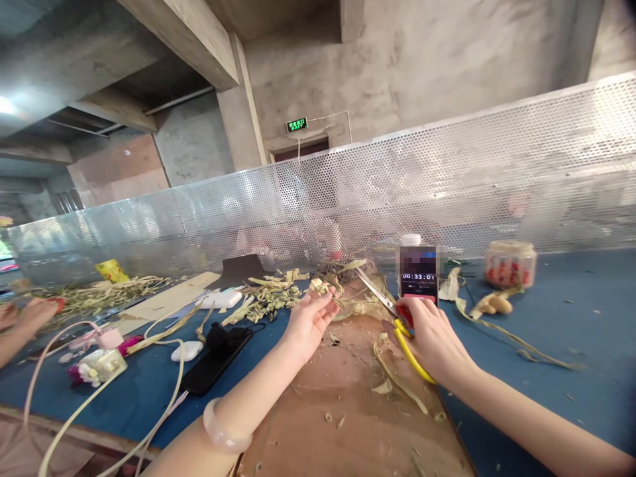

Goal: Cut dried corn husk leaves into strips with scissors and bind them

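Observation:
My left hand (311,321) is turned partly palm up, with its fingers curled around some pale yellow dried plant pieces (320,287). Scissors with yellow handles (415,358) are in my right hand (432,334), which is closed around them; their metal blades point up and to the left, towards the dried leaves. Beneath both hands lies a brown board (342,411) strewn with scraps and a long dry strip (397,381). Left of my left hand is a heap of dried greenish-yellow plant bits (271,301).
A phone showing a timer (419,286) stands just beyond my right hand. To the right are a clear jar (511,263) and a dried root-like piece (491,305). A black phone (218,361) and cables lie left. Another person's hand (37,311) is at far left.

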### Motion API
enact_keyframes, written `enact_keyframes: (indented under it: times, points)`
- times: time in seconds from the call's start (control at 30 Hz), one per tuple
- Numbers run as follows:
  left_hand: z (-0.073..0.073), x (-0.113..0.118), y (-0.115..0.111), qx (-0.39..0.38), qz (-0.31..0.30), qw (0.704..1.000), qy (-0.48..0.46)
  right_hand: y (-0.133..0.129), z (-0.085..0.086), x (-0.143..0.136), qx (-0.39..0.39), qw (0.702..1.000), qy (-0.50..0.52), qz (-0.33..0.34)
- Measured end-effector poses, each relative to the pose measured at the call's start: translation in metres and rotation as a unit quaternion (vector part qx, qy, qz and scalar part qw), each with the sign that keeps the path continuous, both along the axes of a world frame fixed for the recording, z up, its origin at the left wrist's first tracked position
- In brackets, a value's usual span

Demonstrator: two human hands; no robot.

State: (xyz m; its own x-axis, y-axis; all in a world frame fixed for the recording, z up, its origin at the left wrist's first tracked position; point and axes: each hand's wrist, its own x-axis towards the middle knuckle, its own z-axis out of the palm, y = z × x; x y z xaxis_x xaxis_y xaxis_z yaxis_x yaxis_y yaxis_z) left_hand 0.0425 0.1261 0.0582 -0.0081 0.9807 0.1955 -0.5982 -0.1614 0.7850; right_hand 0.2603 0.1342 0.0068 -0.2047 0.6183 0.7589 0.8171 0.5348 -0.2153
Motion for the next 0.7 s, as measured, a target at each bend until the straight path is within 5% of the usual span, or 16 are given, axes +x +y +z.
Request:
enact_keyframes:
  times: [0.7]
  points:
    - [0.0011, 0.002, -0.0021, 0.021, -0.005, 0.999, 0.029, -0.007, 0.0086, -0.0025, 0.077, 0.989, -0.128, 0.018]
